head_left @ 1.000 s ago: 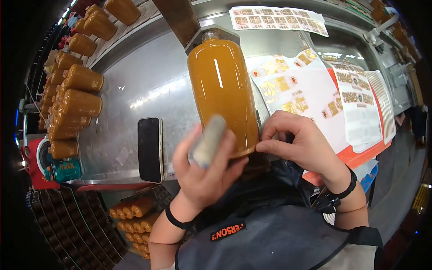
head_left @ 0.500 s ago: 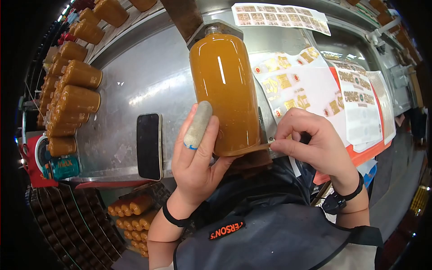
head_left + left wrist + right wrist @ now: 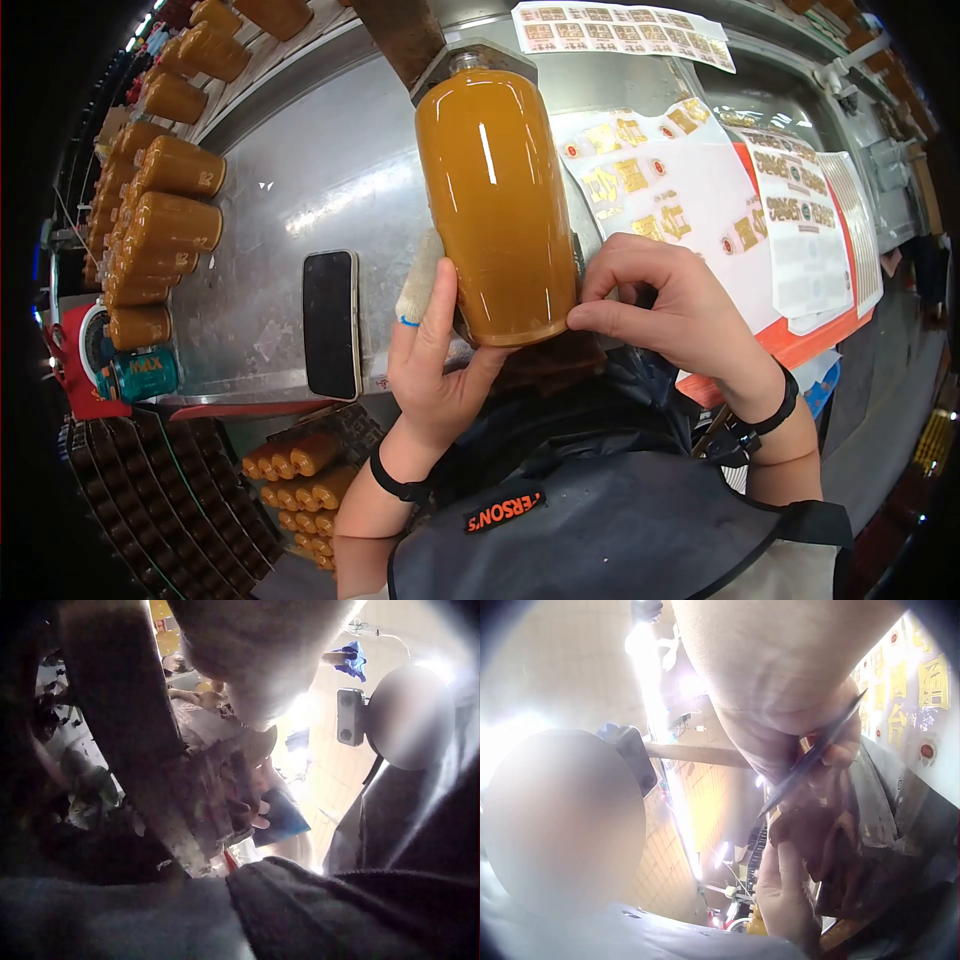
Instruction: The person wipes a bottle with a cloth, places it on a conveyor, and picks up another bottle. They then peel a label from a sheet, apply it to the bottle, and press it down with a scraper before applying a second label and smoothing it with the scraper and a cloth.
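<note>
An amber-brown glass bottle (image 3: 495, 200) lies with its neck away from me, against a metal holder (image 3: 520, 75). My left hand (image 3: 430, 370) holds its base from the left, fingers along the side and thumb under the bottom edge. A pale finger cover (image 3: 418, 280) with a blue edge sits on one finger, partly behind the bottle. At the base's right corner, my right hand (image 3: 670, 305) has its fingers curled and thumb tip at the rim. The right wrist view shows this hand gripping a slim dark pointed tool (image 3: 810, 761), hidden in the head view.
A black phone (image 3: 331, 325) lies on the metal table left of the bottle. Label sheets (image 3: 650, 180) and an orange board (image 3: 800, 350) are on the right. Several similar bottles (image 3: 165, 220) stand at the far left, near a teal jar (image 3: 150, 375).
My left hand has moved from over the bottle's lower left to its side, its covered finger now partly behind it. The right hand shifted slightly outward, then returned to the base corner.
</note>
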The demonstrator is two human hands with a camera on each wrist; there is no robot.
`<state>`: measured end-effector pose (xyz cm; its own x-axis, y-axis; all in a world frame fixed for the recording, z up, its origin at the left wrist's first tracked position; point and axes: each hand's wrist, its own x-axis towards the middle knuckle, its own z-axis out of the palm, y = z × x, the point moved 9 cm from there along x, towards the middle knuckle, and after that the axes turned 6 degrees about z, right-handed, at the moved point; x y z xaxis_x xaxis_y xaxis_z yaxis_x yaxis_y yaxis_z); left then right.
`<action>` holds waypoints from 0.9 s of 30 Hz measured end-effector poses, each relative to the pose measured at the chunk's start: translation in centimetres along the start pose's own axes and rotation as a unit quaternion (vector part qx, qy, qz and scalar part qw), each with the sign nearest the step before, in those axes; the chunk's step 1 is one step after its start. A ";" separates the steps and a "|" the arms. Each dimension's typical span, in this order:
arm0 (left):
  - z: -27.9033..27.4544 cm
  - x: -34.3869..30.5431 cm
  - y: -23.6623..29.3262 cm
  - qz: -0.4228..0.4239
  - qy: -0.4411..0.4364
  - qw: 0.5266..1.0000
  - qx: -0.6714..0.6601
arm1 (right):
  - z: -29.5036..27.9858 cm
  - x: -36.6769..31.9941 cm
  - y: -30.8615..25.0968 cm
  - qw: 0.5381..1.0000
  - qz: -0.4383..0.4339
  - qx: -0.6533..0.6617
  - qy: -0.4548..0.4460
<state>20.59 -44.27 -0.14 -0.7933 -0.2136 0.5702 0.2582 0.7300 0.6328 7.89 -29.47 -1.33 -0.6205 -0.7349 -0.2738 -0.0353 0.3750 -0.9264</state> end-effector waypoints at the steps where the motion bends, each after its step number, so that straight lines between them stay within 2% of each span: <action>1: -0.4 -0.1 0.1 0.000 0.000 1.000 0.001 | 0.1 0.0 0.2 1.000 0.011 -0.002 -0.008; 3: -0.8 -0.6 2.0 0.076 -0.044 0.985 0.151 | 0.3 0.2 0.3 1.000 0.021 -0.003 -0.016; 4: -1.2 -0.9 2.4 0.076 -0.046 0.984 0.152 | 0.3 0.2 0.4 1.000 0.025 -0.007 -0.017; 6: -0.7 -1.9 4.5 0.175 -0.092 0.972 0.127 | 0.4 0.2 0.5 0.999 0.032 -0.009 -0.019; 8: -0.6 -1.3 5.3 0.171 -0.073 0.973 0.137 | 0.4 0.2 0.6 0.999 0.048 0.001 -0.022; 11: 0.8 -0.7 6.7 0.261 -0.065 0.948 0.169 | 0.5 0.3 0.6 0.999 0.033 -0.004 -0.026; 14: 1.8 -1.0 7.5 0.294 -0.042 0.933 0.203 | 0.4 0.2 0.5 1.000 0.023 -0.003 -0.020; 16: 1.3 -0.9 7.4 0.295 -0.060 0.935 0.189 | 0.5 0.2 0.4 0.999 0.028 -0.003 -0.018; 18: 0.0 -0.7 6.3 0.228 -0.070 0.958 0.158 | 0.5 0.2 0.6 0.999 0.035 -0.002 -0.018; 20: -0.9 -1.1 5.8 0.224 -0.070 0.958 0.165 | 0.8 0.2 0.9 0.998 0.048 0.015 -0.027; 24: -0.5 -0.8 6.4 0.243 -0.097 0.951 0.167 | 0.9 0.2 0.9 0.998 0.059 0.004 -0.035; 26: 0.5 -0.8 7.5 0.315 -0.103 0.929 0.167 | 1.0 0.2 1.2 0.996 0.076 0.014 -0.039; 27: 1.0 -0.6 7.4 0.308 -0.105 0.933 0.155 | 1.1 0.1 1.3 0.996 0.076 0.012 -0.038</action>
<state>22.44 -38.08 3.62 -0.6451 0.4166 0.6406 0.5553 0.8314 0.0185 8.63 -29.66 -2.81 -0.5567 -0.7111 -0.4294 0.0735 0.4727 -0.8782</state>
